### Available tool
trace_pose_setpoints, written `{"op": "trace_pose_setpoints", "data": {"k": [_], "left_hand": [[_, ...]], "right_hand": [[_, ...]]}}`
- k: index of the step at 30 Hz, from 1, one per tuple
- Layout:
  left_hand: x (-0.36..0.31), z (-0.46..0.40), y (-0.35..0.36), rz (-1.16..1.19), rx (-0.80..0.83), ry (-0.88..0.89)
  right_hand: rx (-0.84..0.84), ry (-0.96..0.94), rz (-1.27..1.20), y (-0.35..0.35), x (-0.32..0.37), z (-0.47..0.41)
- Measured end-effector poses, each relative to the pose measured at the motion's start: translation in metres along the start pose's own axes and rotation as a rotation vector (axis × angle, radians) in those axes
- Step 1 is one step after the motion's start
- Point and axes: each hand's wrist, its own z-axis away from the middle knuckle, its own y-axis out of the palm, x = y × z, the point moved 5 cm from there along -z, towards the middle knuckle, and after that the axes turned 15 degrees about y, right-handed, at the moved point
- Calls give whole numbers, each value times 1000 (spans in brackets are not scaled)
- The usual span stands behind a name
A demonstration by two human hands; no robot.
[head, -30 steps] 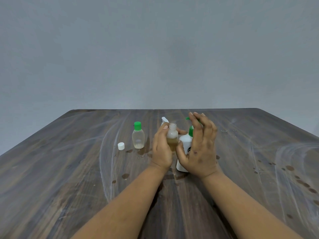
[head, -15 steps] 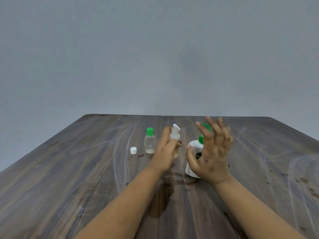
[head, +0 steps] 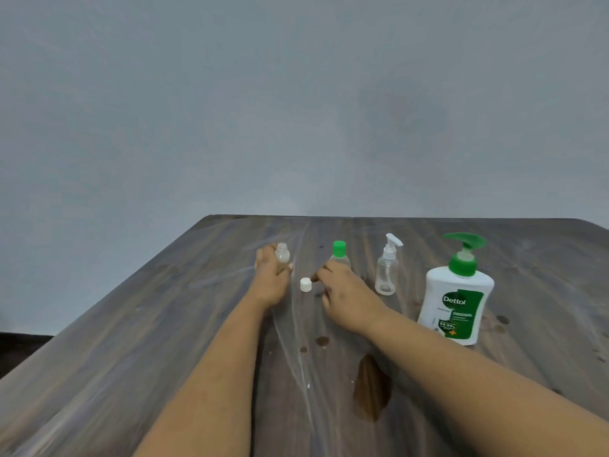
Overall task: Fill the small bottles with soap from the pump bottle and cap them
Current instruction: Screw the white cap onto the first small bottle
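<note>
In the head view, an uncapped small bottle [head: 282, 258] was held upright in the curled fingers of the left hand [head: 272, 278], left of a white cap [head: 305, 284] lying on the table [head: 138, 324]. The right hand [head: 342, 293] was stretched toward that cap, fingers loose, nothing gripped. Behind it a green-capped bottle [head: 339, 255] was seen, then a clear spray bottle [head: 387, 268] and the pump bottle [head: 456, 291] farther right.
</note>
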Motion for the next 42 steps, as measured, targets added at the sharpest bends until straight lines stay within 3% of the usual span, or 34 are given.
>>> {"op": "trace_pose_setpoints", "data": {"k": [4, 13, 16, 21, 26, 29, 35, 42], "left_hand": [[20, -1, 4, 72, -3, -71], [26, 6, -4, 196, -127, -138], [27, 8, -5, 283, -152, -158], [28, 8, -5, 331, -121, -164], [20, 7, -6, 211, -56, -146], [18, 7, -7, 209, -40, -136], [18, 7, -7, 203, -33, -148], [15, 7, -8, 183, -21, -150]], "right_hand": [[64, 97, 5, 21, 9, -29], [168, 180, 379, 48, 34, -51], [125, 183, 395, 35, 41, -50], [-27, 243, -109, -19, 46, -74], [187, 302, -466, -30, 42, -87], [286, 326, -553, -18, 35, -91], [314, 353, -726, -5, 25, -93], [332, 309, -687, -4, 27, -97]]}}
